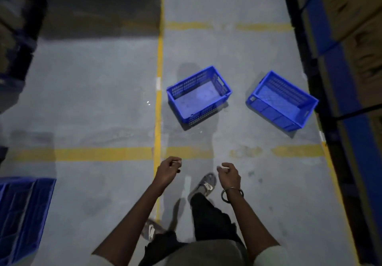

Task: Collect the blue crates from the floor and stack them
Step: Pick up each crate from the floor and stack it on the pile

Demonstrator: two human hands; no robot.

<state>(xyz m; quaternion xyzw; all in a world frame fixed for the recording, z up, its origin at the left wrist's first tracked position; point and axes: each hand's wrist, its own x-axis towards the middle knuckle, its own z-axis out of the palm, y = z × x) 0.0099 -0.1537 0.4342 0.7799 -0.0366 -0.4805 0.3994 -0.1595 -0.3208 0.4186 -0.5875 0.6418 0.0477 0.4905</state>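
A view from a person's head looks down at a grey warehouse floor [93, 92] marked with yellow lines [159, 63]. Both bare arms reach forward low in the scene. The left hand [167, 170] hangs with fingers loosely curled, its grip slack and holding nothing. The right hand [229, 173] is the same, fingers loosely bent and holding nothing, with a dark bangle [232, 194] around the wrist. Below the hands are dark trousers and two grey shoes, the right shoe [204, 185] stepping ahead of the left shoe [152, 229].

Two blue crates stand open side up on the floor, farther away than the hands and apart from each other. The nearer crate [198, 95] sits just right of the long yellow line, turned at an angle, with perforated walls. The right crate [282, 100] lies near the dark rack [322, 100] along the right edge, also angled. Neither hand touches either crate.

At the near left edge, part of another blue crate stack [22, 214] shows, cut off by the frame. Brown cardboard boxes [355, 17] fill the shelving on the right, and more blurred boxes sit at the far left.
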